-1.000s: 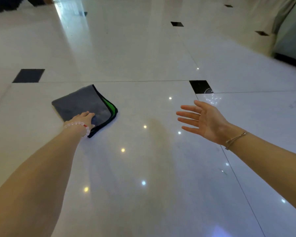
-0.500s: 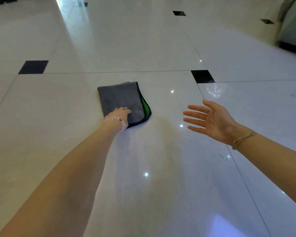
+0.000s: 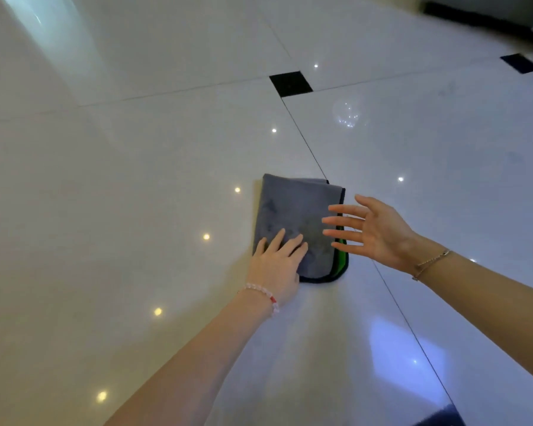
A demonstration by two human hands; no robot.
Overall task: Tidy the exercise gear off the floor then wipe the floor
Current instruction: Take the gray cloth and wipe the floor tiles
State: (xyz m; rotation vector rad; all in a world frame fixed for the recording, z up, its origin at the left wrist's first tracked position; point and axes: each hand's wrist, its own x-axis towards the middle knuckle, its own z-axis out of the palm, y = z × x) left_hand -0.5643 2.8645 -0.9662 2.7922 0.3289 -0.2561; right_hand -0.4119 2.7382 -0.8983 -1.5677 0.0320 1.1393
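Folded grey cloth (image 3: 293,219) lies flat on the white tiled floor (image 3: 136,186), long axis running away from the person, green inner layer showing along its right edge. Left hand (image 3: 276,269) presses its near corner, fingers straight. Right hand (image 3: 376,229) hovers above the right edge, fingers spread, holding nothing.

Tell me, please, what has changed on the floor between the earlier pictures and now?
The left hand, pressing flat on the grey cloth, slid it rightward across the floor, up to the dark tile joint, near the right hand. Nothing was grasped or released. The right hand stays open in the air; the cloth stays folded.
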